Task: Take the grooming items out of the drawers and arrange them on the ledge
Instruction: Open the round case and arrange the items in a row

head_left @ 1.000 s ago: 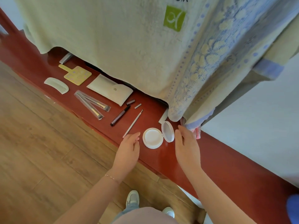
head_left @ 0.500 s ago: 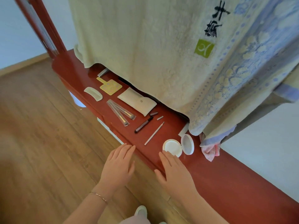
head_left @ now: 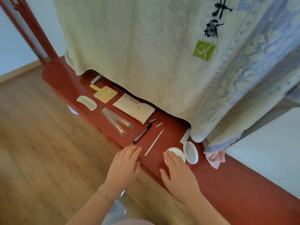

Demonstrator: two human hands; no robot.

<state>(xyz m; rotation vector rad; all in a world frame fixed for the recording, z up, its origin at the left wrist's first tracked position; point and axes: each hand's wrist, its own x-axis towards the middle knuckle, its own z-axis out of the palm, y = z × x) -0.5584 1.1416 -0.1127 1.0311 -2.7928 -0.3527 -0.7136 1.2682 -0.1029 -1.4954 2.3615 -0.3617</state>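
Compared with half a second ago, both hands have come forward again: the right hand (head_left: 179, 173) now lies flat with its fingers (head_left: 170, 157) over the base of the open compact (head_left: 189, 152), and the left hand (head_left: 124, 164) rests flat on the front edge of the ledge (head_left: 243, 184). Both are spread open and hold nothing. I judge the arranging is almost done. The white pencil (head_left: 154, 142) lies between the hands, its long axis running diagonally, tip pointing away toward the hanging towel (head_left: 138, 46).
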